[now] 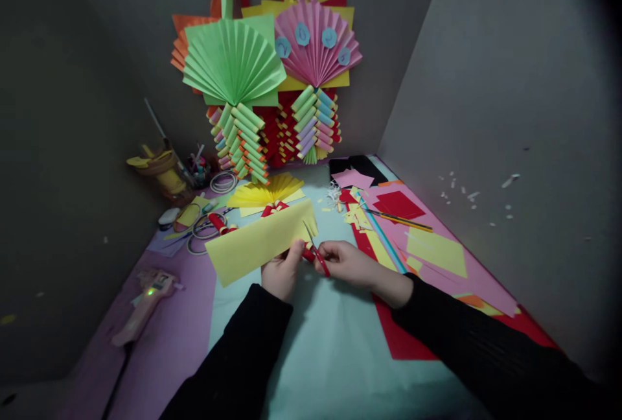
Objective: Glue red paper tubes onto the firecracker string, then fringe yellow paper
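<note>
A folded strip of yellow paper (257,243) is pinched in my left hand (284,272), thumb on its lower right edge. Slits run into the paper's right end. My right hand (346,263) grips red-handled scissors (321,263), whose blades lie at the slit end of the paper. Behind the strip lies a yellow pleated paper fan (265,192) with red rolled pieces partly hidden under the strip.
A glue gun (146,303) with a lit green light lies at left, near tape rings (207,225) and a tilted pot (165,174). Green (236,67) and pink (318,44) fan decorations hang at the back. Paper sheets (435,250), pencils (398,219) and scraps lie at right.
</note>
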`<control>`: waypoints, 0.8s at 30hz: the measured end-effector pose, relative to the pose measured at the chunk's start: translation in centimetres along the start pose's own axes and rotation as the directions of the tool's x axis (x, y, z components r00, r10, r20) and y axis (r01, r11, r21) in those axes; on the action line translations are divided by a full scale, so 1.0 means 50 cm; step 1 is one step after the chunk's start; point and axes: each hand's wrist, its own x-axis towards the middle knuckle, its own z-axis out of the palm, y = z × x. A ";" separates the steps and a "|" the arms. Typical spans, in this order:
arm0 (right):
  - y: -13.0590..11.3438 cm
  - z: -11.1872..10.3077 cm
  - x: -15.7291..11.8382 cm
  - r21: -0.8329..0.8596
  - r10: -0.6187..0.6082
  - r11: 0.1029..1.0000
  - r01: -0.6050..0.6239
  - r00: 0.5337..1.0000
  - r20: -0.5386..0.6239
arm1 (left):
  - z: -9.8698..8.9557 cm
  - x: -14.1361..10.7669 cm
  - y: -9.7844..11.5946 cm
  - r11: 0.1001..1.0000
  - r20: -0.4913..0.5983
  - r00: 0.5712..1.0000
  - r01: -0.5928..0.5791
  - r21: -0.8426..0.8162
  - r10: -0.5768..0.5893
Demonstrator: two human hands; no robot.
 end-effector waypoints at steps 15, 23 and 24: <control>-0.004 -0.006 0.000 0.005 0.003 1.000 -0.003 1.000 -0.012 | 0.000 -0.001 -0.015 1.000 0.044 0.999 -0.007 0.026 0.005; 0.003 -0.006 0.003 0.047 0.004 0.999 -0.003 1.000 -0.005 | 0.001 -0.002 -0.010 0.999 0.071 0.997 -0.023 0.049 0.020; 0.003 -0.007 0.004 0.053 0.002 0.999 -0.002 1.000 -0.005 | 0.001 -0.003 -0.009 0.998 0.075 0.997 -0.026 0.056 0.022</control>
